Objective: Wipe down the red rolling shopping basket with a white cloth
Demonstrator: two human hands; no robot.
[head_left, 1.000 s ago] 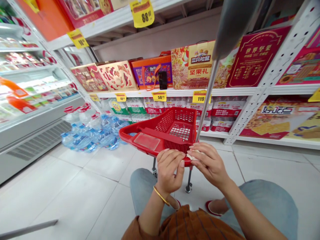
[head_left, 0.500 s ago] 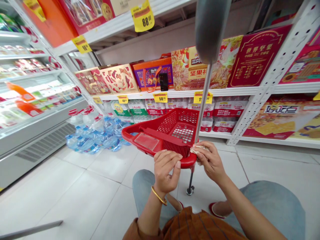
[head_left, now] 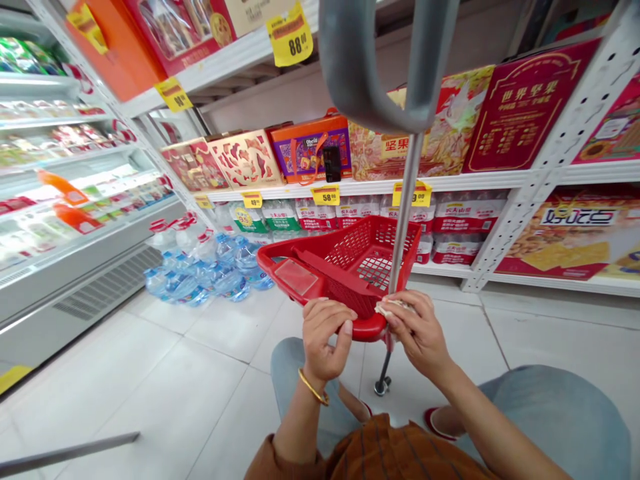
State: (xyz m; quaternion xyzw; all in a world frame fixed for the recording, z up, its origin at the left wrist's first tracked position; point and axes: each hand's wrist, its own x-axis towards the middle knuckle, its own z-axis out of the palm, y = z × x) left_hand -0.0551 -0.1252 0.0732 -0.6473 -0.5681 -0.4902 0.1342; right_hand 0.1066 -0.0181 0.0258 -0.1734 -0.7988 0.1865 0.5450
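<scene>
A red plastic shopping cart basket (head_left: 345, 283) with mesh sides stands in front of me, joined to a metal pole (head_left: 406, 220) with a grey loop handle (head_left: 380, 110) at the top. The fingers of my left hand (head_left: 327, 340) are wrapped over the near rim, beside the pole. My right hand (head_left: 417, 333) pinches a crumpled pale cloth (head_left: 395, 307) and presses it to the rim corner at the pole's base. Below, a thin leg ends in a small caster (head_left: 382, 385) on the floor.
A white shelf (head_left: 370, 187) with gift boxes, price tags and bottled water packs runs behind the basket. Large blue water bottles (head_left: 205, 270) lie on the floor at left, by an open fridge (head_left: 95, 287). A metal bar (head_left: 70, 457) enters at lower left.
The grey loop handle shows more fully now and the pole leans more. The basket has turned slightly, and the cloth has shifted a little along the corner. My left hand keeps its hold.
</scene>
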